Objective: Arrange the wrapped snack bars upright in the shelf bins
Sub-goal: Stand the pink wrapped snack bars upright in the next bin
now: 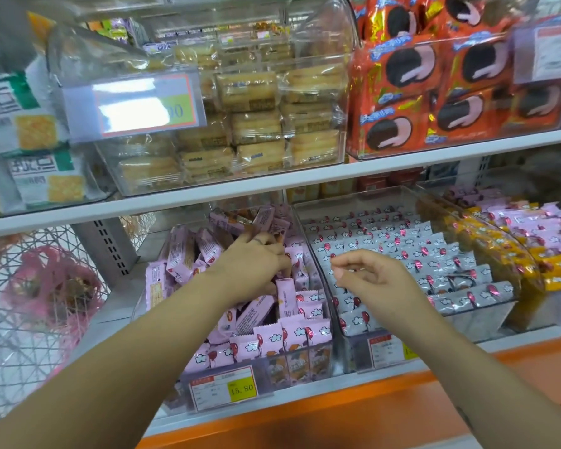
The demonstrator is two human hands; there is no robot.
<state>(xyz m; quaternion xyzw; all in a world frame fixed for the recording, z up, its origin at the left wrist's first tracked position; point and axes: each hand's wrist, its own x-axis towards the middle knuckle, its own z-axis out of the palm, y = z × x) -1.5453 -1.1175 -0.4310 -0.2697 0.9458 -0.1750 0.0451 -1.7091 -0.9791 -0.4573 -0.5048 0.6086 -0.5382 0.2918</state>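
Several pink snack bars (286, 296) seemingly gripped by left hand (253, 259); right hand (368, 275) hovers.

Pink bars (285, 296): wrappers are printed with white clouds and red balloons. A few rows are stood upright behind the front wall of the clear left bin (292, 367). Behind these, the rest are heaped loose, tilted and crossed.

Grey-white bars (402, 254): the same print is seen. They are packed upright in tidy stepped rows in the clear right bin (450, 335), just beside the left bin.
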